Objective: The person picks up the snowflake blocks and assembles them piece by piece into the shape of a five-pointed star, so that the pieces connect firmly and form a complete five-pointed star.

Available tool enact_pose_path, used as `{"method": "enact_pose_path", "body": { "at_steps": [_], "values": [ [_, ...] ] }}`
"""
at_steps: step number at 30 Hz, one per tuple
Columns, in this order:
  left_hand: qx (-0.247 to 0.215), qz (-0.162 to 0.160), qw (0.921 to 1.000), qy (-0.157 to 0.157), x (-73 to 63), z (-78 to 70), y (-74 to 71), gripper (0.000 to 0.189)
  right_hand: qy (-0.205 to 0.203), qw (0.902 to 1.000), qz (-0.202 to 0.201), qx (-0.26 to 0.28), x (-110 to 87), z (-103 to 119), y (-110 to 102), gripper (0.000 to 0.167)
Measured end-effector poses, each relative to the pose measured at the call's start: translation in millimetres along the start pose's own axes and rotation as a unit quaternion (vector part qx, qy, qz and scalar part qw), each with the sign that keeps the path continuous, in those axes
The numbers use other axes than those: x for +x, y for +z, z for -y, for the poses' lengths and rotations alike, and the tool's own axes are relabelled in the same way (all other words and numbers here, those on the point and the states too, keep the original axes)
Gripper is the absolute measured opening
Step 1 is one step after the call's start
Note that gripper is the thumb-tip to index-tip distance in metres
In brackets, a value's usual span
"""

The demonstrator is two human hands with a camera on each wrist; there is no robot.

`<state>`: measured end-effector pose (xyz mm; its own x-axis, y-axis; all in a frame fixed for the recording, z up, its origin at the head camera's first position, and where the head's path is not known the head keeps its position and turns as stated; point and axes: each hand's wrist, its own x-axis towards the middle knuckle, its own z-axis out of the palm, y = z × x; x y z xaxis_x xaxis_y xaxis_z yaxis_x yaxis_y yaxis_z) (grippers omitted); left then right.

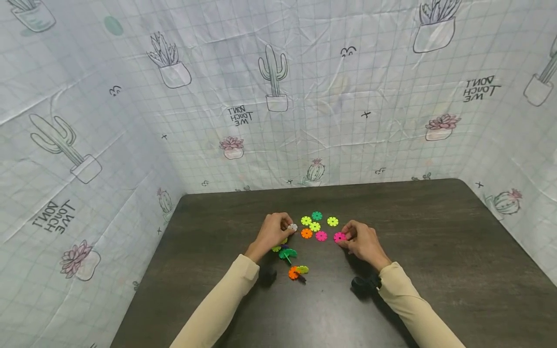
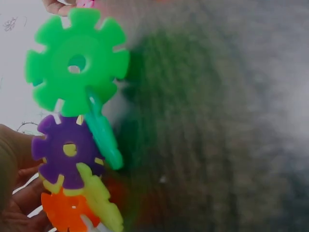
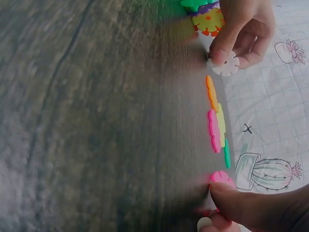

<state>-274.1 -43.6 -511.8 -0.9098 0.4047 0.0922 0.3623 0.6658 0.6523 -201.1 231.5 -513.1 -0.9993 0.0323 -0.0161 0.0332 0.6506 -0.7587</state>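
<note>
My left hand pinches a white notched plastic disc between thumb and fingers. Beside that hand is a group of linked discs: a green one, a purple one, a yellow one and an orange one. Whether the white disc is joined to them, I cannot tell. Over on the right, my right hand pinches a pink disc by its edge, low over the tabletop. Between the hands lie loose flat discs, among them an orange disc and another pink disc.
Farther back lie several yellow discs and a teal disc. Nearer on the dark wooden table sits a small orange, yellow and dark cluster. A cactus-printed cloth surrounds the table's back and sides.
</note>
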Motion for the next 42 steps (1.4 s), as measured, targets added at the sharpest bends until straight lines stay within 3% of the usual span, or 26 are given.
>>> {"method": "enact_pose_path", "body": {
  "at_steps": [12, 23, 42],
  "values": [
    [-0.057, -0.03, 0.9977, 0.02, -10.6, 0.8, -1.9, 0.012, -0.021, 0.9997, -0.011, -0.006, -2.5, -2, 0, 0.018],
    [-0.073, -0.068, 0.9945, 0.031, -18.1, -2.2, -1.0, 0.01, -0.025, 0.9986, -0.019, 0.043, -4.9, -5, 2, 0.021],
    [-0.098, -0.076, 0.9866, 0.107, -37.3, -19.5, 6.4, 0.007, -0.064, 0.9915, -0.016, 0.112, -13.7, 26, 7, 0.017]
  ]
}}
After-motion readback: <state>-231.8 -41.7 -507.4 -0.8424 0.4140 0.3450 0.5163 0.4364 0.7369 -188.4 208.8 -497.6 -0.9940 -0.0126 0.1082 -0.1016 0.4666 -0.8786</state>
